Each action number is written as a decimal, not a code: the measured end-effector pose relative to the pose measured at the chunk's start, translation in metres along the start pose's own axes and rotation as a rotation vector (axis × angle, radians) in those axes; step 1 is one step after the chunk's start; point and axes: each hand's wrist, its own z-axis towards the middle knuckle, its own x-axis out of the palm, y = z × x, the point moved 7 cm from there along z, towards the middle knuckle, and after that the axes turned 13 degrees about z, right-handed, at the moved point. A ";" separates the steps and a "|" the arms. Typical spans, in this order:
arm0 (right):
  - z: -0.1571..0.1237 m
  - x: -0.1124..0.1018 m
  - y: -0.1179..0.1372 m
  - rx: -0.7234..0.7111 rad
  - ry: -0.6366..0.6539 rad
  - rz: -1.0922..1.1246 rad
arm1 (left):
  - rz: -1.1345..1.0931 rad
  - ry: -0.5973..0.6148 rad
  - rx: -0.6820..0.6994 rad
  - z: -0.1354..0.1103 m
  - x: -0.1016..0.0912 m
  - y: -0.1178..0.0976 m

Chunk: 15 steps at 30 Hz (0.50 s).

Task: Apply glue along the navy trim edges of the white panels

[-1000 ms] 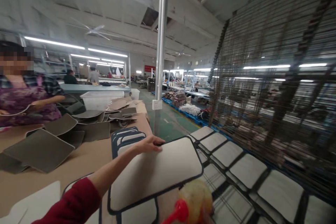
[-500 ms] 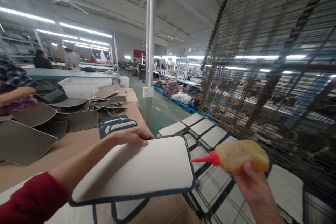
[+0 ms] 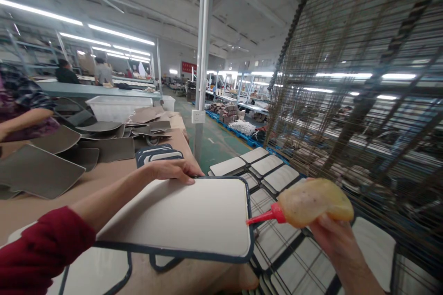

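My left hand (image 3: 176, 170) grips the far edge of a white panel (image 3: 183, 219) with a dark blue border, fingers on top and the rest hidden beyond the edge. The panel is tilted above the table. In my right hand (image 3: 328, 235) is a squeeze bottle (image 3: 314, 203) of yellowish glue-like liquid, lying on its side. Its red nozzle (image 3: 265, 215) points left, and the tip is at the panel's right border. Under the held panel lie more bordered panels, one of them (image 3: 98, 269) at the lower left.
Rows of white panels (image 3: 228, 167) lie on a wire rack at the right, beside a tall upright wire rack (image 3: 346, 78). Grey curved sheets (image 3: 44, 170) and a white bin (image 3: 119, 107) occupy the left table. A co-worker's arm (image 3: 29, 122) is at far left. A pole (image 3: 202, 55) stands ahead.
The nozzle tip has moved down along the panel's right border. The bottle has shifted slightly left. My left hand keeps its grip, and the whole view has shifted a little.
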 end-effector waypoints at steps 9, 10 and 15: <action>-0.003 -0.016 0.004 0.069 0.123 -0.091 | -0.150 -0.134 -0.049 -0.008 -0.002 0.002; -0.005 -0.015 0.004 0.075 0.133 -0.088 | -0.159 -0.140 -0.052 -0.008 -0.003 0.003; -0.018 -0.002 0.009 0.055 0.165 -0.057 | 0.034 0.115 0.067 -0.004 0.006 0.003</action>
